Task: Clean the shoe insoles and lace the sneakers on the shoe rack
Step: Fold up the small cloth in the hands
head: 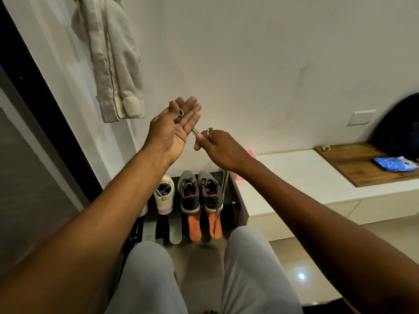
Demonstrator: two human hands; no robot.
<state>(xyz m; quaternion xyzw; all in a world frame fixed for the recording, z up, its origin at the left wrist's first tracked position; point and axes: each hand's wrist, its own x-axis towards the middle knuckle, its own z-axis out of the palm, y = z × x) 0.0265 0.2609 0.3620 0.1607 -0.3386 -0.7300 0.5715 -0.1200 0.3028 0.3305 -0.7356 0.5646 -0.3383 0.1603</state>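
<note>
My left hand (175,126) is raised palm-up with straight fingers, and its thumb pins the end of a grey shoelace (195,132) against them. My right hand (217,147) pinches the same lace just below, and the rest hangs down past the wrist. Below stand two grey sneakers (190,193) (210,194) on the black shoe rack (234,196). Two orange insoles (195,226) (215,225) stick out in front of them. The hanging lace ends over the right insole. A white sneaker (164,193) stands to the left with pale insoles (175,232) in front.
A light garment (113,64) hangs on the wall above left. Right of the rack runs a low white bench (294,173) with a wooden board (362,164) and a blue packet (394,164). My knees (147,279) in grey trousers are below.
</note>
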